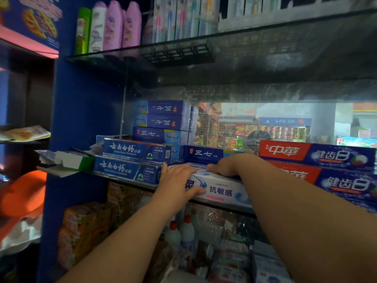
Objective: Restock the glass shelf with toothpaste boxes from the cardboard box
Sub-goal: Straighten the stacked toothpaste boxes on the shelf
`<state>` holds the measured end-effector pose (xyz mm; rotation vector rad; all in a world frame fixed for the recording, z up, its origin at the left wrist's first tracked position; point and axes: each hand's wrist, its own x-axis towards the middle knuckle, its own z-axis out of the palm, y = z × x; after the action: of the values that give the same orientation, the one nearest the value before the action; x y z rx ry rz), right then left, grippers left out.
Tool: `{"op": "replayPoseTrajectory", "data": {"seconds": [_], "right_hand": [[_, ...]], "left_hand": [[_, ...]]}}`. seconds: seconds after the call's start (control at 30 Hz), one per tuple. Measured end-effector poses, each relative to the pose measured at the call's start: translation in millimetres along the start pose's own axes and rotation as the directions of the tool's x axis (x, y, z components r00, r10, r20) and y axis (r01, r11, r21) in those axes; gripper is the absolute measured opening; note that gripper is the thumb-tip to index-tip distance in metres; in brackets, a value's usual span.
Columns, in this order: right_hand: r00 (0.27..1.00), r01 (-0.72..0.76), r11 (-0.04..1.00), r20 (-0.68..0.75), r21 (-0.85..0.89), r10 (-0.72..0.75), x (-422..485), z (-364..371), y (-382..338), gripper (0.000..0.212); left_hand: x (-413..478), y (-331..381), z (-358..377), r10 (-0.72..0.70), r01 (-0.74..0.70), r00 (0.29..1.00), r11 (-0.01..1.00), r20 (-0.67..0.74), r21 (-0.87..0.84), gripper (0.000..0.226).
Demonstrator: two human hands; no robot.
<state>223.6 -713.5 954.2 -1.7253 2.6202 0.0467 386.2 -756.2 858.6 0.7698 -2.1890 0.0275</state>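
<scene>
Presently, item by item, shelving step in hand:

Glass shelf [132,183]; middle tier of a blue cabinet; already carrying toothpaste along most of its front.
Red-and-blue boxes [318,155]; stacked at the right end, long sides facing out.
Dark blue boxes [161,121]; piled at the left and rear, several layers high.
White box [220,190]; the piece being placed; lying lengthwise at the shelf's front edge, between the two piles, its left end touching a dark blue box.
Left hand [179,176]; fingers laid over the top of the white box's left end, thumb against its front face; a light pinch.
Right hand [224,166]; resting on the box's top toward the back; fingers hidden beyond it, so the hold cannot be told.
Cardboard box; not in view.

Judgement: the box looks nearly seated; next it probably wants squaring against its neighbours, letting go, then a reach back for another from the supply.
</scene>
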Motion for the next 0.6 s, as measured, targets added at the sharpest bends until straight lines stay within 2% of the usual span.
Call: {"op": "replayPoseTrajectory", "data": {"seconds": [0.17,0.4,0.5,0.6], "right_hand": [[1.000,0.008,0.999,-0.023,-0.040,-0.009,-8,-1,-5,0.068],[0.985,0.115,0.993,-0.129,-0.012,-0.115,-33,-1,-12,0.061],[0.965,0.198,0.980,-0.174,-0.013,-0.197,-61,-1,-15,0.056],[0.940,0.270,0.962,-0.226,0.034,-0.255,-86,-1,-13,0.057]], "left_hand": [[1,1,-2,-0.005,0.005,0.999,1.000,0.040,0.014,0.063],[-1,5,-12,-0.024,0.022,0.999,0.999,0.039,0.036,0.062],[-1,8,-17,-0.015,0.008,0.997,0.995,0.069,0.103,0.075],[1,8,-28,0.009,-0.015,0.994,0.998,0.107,0.056,0.063]]}}
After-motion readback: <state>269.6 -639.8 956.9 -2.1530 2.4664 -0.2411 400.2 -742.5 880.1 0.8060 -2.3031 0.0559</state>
